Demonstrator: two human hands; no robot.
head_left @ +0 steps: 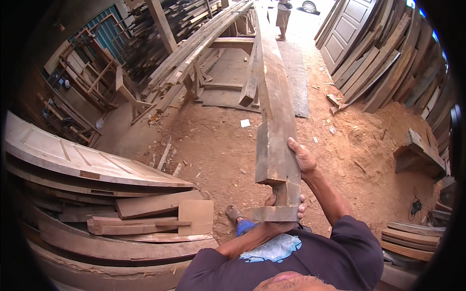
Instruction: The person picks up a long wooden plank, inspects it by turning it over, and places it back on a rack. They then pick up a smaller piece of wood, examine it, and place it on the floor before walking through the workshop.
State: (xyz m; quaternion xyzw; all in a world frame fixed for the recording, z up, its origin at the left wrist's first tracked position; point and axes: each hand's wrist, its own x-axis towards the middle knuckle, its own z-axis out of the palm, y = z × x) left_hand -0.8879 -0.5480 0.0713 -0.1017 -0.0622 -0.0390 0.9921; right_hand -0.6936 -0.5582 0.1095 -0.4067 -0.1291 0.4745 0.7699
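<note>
Timber beam (274, 111), long and heavy-looking, is carried at its near end, close against my chest and running away from me over the sawdust floor (208, 145).

Grip state: my left hand (284, 206) is clenched under the notched near end, fingers wrapped up around the butt. My right hand (303, 157) is clenched on the right face of the beam, just beyond the left grip and higher up. Both hands bear the beam; neither is released.

Orientation: the long axis runs from the grip straight ahead and slightly upward. The near end points at my torso; the far end points toward the open doorway. I cannot tell whether the far end rests on anything.

Risks, nearest first:
- Both grips sit at one end, so I judge most of the weight to lie beyond them. If that length is unsupported, it would lever downward and could tear the butt out of the left grip.
- My sandalled foot (234, 213) is directly below the grip; a dropped end would land there.
- Left of the grip, stacked door panels (82, 160) and a plank trestle (194, 53) crowd the path; a swing would strike them.
- Beyond the far end stands a person (283, 17), in line with the axis.
</note>
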